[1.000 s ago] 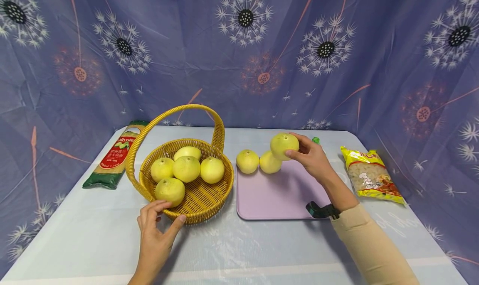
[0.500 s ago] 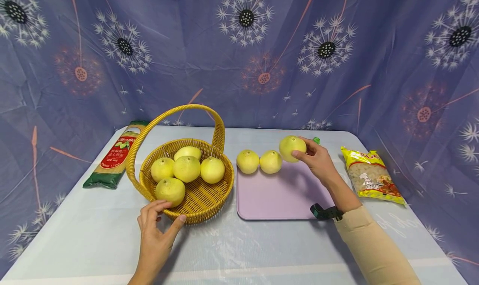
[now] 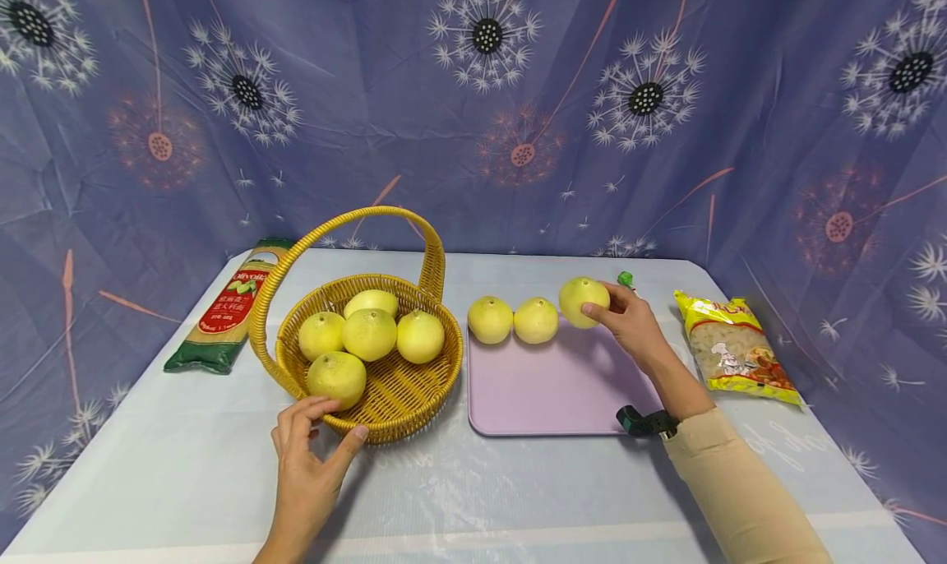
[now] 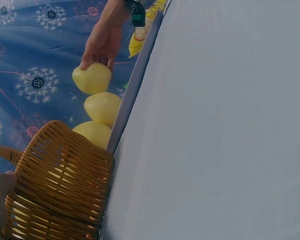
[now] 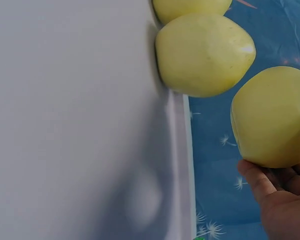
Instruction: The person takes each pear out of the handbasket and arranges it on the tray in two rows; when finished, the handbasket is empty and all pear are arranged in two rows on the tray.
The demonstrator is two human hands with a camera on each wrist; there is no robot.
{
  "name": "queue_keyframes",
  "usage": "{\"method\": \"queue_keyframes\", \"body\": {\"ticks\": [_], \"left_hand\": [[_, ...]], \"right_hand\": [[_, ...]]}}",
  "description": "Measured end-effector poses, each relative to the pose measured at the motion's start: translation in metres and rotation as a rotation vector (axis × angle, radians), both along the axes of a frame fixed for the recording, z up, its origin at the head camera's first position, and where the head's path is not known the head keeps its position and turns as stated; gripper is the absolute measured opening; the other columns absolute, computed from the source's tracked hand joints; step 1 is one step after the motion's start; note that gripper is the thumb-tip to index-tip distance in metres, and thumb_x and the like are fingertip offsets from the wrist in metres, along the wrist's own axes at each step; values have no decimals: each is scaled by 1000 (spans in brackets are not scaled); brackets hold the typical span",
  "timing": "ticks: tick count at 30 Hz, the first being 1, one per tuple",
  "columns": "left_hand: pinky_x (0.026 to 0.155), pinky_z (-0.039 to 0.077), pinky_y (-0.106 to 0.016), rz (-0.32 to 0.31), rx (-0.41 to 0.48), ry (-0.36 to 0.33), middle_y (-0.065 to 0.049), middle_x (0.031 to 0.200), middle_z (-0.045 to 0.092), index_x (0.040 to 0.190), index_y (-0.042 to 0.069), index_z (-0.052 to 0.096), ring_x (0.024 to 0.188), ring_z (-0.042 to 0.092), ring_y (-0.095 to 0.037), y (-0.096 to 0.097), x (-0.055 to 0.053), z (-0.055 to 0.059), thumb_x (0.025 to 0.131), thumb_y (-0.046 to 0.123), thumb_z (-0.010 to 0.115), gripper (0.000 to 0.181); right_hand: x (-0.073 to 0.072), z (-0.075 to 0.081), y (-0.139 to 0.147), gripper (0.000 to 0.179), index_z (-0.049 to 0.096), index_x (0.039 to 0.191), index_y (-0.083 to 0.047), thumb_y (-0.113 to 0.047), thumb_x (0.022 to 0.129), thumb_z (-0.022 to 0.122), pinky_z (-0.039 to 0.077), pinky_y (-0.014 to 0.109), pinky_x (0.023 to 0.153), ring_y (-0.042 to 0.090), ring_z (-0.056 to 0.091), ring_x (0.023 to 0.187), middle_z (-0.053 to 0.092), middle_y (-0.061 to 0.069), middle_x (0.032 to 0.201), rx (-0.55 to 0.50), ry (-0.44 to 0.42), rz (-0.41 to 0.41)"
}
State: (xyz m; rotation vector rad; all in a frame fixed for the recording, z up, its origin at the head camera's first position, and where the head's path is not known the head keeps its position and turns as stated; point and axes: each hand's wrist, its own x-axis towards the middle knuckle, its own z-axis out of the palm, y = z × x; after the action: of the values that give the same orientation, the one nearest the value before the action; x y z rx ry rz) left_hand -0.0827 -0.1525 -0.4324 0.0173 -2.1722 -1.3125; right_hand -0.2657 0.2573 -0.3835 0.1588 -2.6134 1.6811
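Observation:
My right hand point(image 3: 632, 325) grips a yellow-green pomelo point(image 3: 584, 302) from its right side, above the far part of the lilac tray point(image 3: 547, 399). In the right wrist view this pomelo point(image 5: 272, 117) hangs apart from its neighbour, with a shadow on the tray. Two more pomelos, the left one point(image 3: 490, 320) and the middle one point(image 3: 536, 321), touch along the tray's far edge. At the wicker basket point(image 3: 414, 408), my left hand point(image 3: 307, 457) holds the near rim, fingers over it beside a pomelo point(image 3: 336, 380), thumb outside. Several pomelos lie in the basket.
A green and red spaghetti pack point(image 3: 229, 305) lies left of the basket, partly behind its tall handle point(image 3: 370, 212). On the right is a yellow bag point(image 3: 732, 346) of beige pieces. A small green object point(image 3: 625, 279) shows behind my right hand. A patterned curtain point(image 3: 399, 112) closes off the back.
My right hand has moved the pomelo to the right and slightly down, uncovering the middle pomelo on the tray. The left hand and the basket have stayed in place.

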Motion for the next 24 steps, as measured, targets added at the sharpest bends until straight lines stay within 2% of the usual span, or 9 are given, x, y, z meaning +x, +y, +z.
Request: {"method": "queue_keyframes", "body": {"ticks": [9, 16, 24], "left_hand": [[79, 26, -22, -2, -8, 17, -10, 122, 43, 111, -1, 57, 105, 28, -1, 0, 0, 0, 71, -1, 78, 46], [80, 26, -20, 0, -12, 17, -6, 122, 44, 112, 2, 58, 105, 28, -1, 0, 1, 1, 71, -2, 78, 46], [81, 25, -17, 13, -6, 2, -6, 123, 44, 112, 5, 59, 106, 27, -2, 0, -1, -1, 68, -4, 79, 49]], "right_hand": [[-3, -8, 2, 77, 34, 144, -2, -37, 85, 68, 42, 8, 81, 29, 45, 125, 45, 21, 140, -13, -59, -14], [-6, -14, 3, 77, 36, 143, -1, -36, 84, 70, 41, 8, 82, 30, 44, 127, 46, 21, 139, 3, -80, -34], [-11, -24, 6, 77, 35, 143, 0, -36, 85, 70, 40, 17, 89, 31, 44, 126, 46, 21, 139, 24, -108, -49]]}}
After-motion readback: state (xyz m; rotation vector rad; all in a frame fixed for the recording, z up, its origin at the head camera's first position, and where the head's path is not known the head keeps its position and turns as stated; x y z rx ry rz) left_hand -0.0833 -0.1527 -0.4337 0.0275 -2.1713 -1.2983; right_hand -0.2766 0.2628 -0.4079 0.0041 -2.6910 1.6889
